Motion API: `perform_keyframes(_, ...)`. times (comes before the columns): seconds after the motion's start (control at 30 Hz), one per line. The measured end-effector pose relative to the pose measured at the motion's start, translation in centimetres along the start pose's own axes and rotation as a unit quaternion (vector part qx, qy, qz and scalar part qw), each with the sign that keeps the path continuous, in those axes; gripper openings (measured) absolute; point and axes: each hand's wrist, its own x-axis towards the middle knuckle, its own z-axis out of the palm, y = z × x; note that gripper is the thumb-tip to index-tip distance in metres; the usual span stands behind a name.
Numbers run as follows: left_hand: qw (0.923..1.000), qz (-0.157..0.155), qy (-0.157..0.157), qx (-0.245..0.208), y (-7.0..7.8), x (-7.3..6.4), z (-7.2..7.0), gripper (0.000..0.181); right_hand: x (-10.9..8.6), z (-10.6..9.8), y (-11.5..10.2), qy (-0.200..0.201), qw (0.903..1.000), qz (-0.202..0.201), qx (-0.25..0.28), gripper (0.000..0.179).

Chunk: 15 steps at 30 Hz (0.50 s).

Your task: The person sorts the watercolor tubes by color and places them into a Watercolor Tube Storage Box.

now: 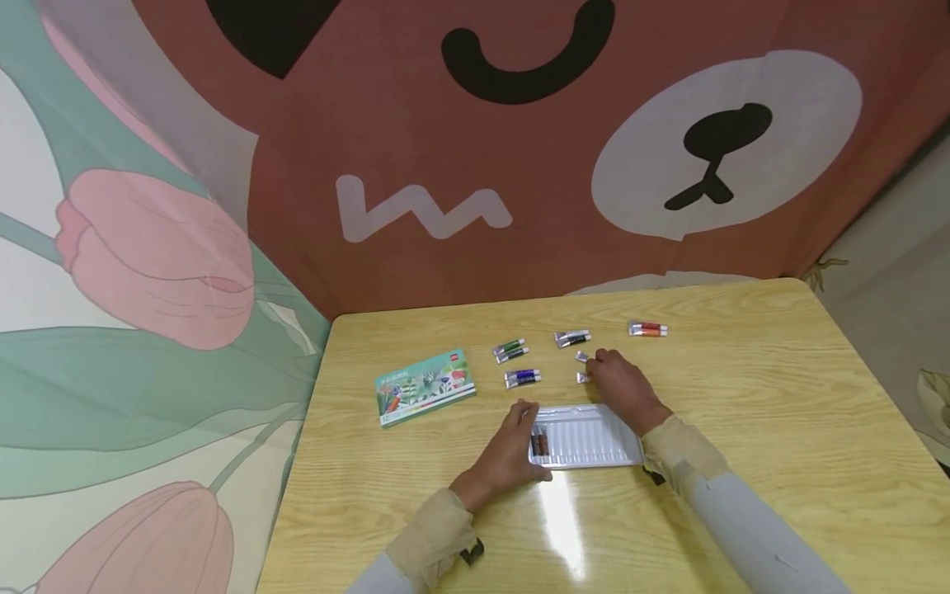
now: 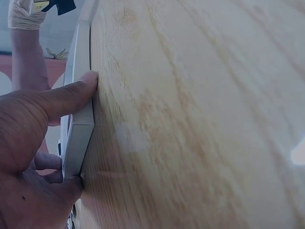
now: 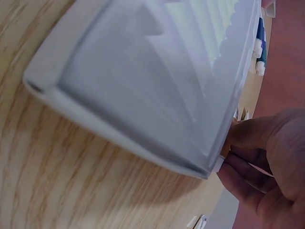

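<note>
A white ribbed plastic tray (image 1: pixel 590 437) lies on the table, with brown paint tubes (image 1: pixel 540 443) in its left end. My left hand (image 1: pixel 512 450) grips that end, thumb along the near side and fingers at the far corner; the left wrist view shows the thumb against the tray wall (image 2: pixel 81 129). Beyond the tray's far right, my right hand (image 1: pixel 626 388) reaches down to small paint tubes (image 1: pixel 582 378), covering most of them. In the right wrist view its thumb and fingers pinch an orange paint tube (image 3: pixel 227 143) with a white cap, just past the tray's edge.
A teal paint box (image 1: pixel 425 386) lies left of the tray. Behind it are pairs of tubes: green and dark (image 1: pixel 510 350), blue-purple (image 1: pixel 523 378), black and silver (image 1: pixel 572 337), red and orange (image 1: pixel 648 329). A printed curtain (image 1: pixel 460 272) hangs along the table's back edge.
</note>
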Motion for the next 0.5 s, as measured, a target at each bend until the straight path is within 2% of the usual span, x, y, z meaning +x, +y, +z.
perform_keyframes(0.27, 1.0, -0.004, 0.0, 0.001, -0.11, 0.0, 0.1, 0.118, 0.04, -0.55, -0.43, -0.026, 0.9995, 0.005, -0.016, 0.009)
perform_keyframes(0.5, 1.0, 0.001, 0.002, -0.002, -0.15, -0.02, 0.09, 0.118, 0.09, -0.46, -0.56, -0.039, 0.9991, 0.013, 0.0, 0.01)
